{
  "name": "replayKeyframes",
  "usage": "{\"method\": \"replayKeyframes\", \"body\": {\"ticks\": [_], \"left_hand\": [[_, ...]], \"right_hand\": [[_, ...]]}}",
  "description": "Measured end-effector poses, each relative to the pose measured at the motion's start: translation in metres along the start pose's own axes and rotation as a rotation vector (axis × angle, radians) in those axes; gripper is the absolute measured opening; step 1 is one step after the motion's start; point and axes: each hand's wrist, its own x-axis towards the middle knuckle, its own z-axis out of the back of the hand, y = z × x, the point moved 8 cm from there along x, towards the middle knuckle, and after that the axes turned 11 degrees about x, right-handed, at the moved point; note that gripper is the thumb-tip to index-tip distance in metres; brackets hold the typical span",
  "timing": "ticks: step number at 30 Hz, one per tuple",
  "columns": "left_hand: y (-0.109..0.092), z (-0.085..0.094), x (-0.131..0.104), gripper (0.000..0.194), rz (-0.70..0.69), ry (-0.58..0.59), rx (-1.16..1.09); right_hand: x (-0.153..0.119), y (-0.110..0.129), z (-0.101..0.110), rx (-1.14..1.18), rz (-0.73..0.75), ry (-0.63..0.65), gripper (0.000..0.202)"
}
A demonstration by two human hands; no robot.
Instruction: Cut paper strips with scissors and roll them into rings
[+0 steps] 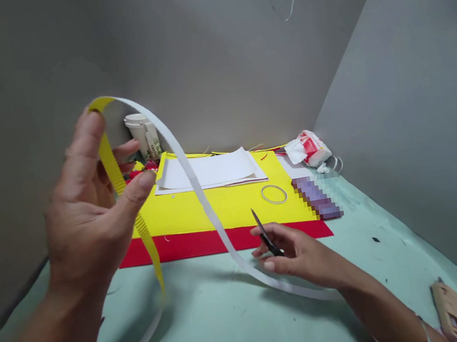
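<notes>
My left hand [88, 200] is raised on the left with a long paper strip [109, 161], yellow on one face and white on the other. The strip loops over my index fingertip and runs down behind my thumb, and a row of fine cuts shows along part of its yellow side. Its white end [185, 160] arcs down to the right and passes behind my right wrist. Low on the right, my right hand [297, 253] is closed around small dark-handled scissors [269, 243], blades pointing up and left. Their handle loops are mostly hidden by my fingers.
Yellow sheets [226, 206] lie over a red sheet [205, 243] on the pale green tabletop [218, 318]. White paper [211, 171], a roll of narrow tape [274, 194], a tissue pack [314, 148] and a paper cup [141, 133] sit farther back. A tan glue gun [453, 308] lies front right.
</notes>
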Motion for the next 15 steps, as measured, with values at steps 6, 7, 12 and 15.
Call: {"method": "replayKeyframes", "body": {"ticks": [6,7,12,15], "left_hand": [[0.005,0.008,0.008,0.062,0.048,-0.049,-0.105],[0.007,0.005,0.007,0.063,0.073,-0.038,-0.142],[0.023,-0.021,-0.006,0.055,0.288,0.080,-0.274],[0.027,-0.031,-0.016,0.049,0.364,0.122,-0.262]], "right_hand": [[-0.025,0.023,0.025,0.179,0.003,0.088,0.057],[-0.026,0.025,0.028,0.181,0.015,0.077,0.058],[-0.003,0.013,0.020,0.145,0.110,-0.057,0.062],[0.018,-0.007,0.008,0.154,0.155,-0.115,0.063]]}}
